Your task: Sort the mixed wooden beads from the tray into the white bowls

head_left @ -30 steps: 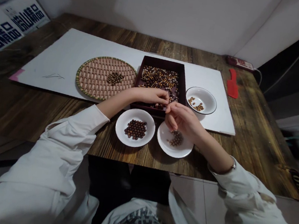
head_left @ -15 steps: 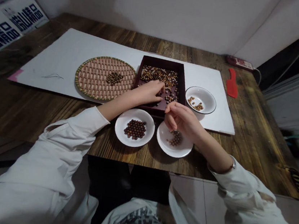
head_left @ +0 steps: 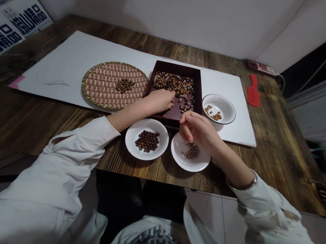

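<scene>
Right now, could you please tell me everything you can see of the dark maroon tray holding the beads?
The rectangular tray is dark maroon, with straight walls and a smooth, lacquered-looking finish. It lies flat on a white sheet. Round brown and tan beads crowd its far end and thin out towards the front, leaving bare floor showing. The left hand reaches in over the near left side, its fingers down inside among the scattered beads.

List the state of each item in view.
left hand, reaching into maroon tray, grip hidden
right hand, curled over right white plate, grip unclear
maroon tray, holding mixed beads, densest at far end
woven round tray, small bead pile on it
left white plate, dark beads heaped
right white plate, small brown pile
rimmed bowl, few light beads
</scene>
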A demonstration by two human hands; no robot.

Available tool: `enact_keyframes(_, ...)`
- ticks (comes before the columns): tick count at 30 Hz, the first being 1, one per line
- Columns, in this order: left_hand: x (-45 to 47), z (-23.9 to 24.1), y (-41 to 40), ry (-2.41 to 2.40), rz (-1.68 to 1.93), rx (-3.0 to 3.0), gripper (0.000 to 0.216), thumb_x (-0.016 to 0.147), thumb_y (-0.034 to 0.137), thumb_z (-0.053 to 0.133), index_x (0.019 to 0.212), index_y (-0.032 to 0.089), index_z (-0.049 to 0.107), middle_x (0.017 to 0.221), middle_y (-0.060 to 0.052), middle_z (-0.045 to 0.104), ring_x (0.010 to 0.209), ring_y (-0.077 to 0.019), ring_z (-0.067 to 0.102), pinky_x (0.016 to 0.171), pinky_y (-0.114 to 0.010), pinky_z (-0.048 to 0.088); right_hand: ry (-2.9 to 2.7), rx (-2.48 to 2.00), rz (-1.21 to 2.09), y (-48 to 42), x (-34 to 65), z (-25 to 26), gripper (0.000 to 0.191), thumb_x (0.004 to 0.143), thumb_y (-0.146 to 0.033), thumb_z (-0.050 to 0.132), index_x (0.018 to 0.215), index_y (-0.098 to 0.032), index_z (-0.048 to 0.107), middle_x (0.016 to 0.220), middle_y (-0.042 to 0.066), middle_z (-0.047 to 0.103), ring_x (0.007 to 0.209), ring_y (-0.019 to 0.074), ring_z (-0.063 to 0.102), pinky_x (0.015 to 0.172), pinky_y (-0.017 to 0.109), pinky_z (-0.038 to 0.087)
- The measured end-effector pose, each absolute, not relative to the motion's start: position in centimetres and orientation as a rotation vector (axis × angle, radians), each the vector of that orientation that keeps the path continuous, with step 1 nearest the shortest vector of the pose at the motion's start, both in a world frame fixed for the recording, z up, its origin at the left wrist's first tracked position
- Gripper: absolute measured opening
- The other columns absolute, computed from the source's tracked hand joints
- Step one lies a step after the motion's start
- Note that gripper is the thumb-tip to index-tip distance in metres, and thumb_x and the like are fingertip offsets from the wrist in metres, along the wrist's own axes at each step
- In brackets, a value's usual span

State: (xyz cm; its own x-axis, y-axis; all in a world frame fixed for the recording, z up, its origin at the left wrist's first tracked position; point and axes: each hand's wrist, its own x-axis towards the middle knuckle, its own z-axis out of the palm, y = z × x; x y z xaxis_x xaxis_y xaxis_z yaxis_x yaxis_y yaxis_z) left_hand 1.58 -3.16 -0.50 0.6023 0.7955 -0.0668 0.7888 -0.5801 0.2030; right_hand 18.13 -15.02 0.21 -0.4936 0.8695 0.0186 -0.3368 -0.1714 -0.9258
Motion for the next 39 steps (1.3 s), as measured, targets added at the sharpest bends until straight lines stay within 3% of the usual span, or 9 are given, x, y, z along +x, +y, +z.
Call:
enact_keyframes(14,1.7,-1.6,-2.5,1.021,0.139,2.619,0.020,0.091,0.020,0.052,0.109,0.016,0.059,0.101,-0.008,0.071,0.090,-0.0193,0.066,0.077,-0.027,0.044,-1.232,-0.731,1.770,-15.1,18.1,0.2,0.019,0.094,-0.034,0.057,0.087,-0.017,0.057,0.045,-0.007,0.052,0.043,0.0091,0.049,0.047,0.021,0.040)
enact_keyframes(25,1.8,-2.6,-1.5,0.729,0.329,2.542,0.017,0.085,0.009,0.052,0.099,0.015,0.059,0.097,-0.004,0.070,0.088,-0.0146,0.063,0.080,-0.024,0.045,-1.250,-0.727,1.761,-15.3,18.0,0.1,0.019,0.095,-0.033,0.056,0.087,-0.016,0.058,0.046,-0.006,0.053,0.043,0.0086,0.049,0.047,0.020,0.040)
enact_keyframes(39,1.6,-2.0,-1.7,0.585,0.415,2.476,0.024,0.084,0.012,0.057,0.108,0.014,0.062,0.101,-0.005,0.071,0.090,-0.0151,0.064,0.083,-0.027,0.047,-1.283,-0.750,1.743,-15.2,18.1,0.0,0.021,0.096,-0.035,0.056,0.087,-0.016,0.058,0.046,-0.007,0.052,0.043,0.0083,0.049,0.047,0.020,0.040)
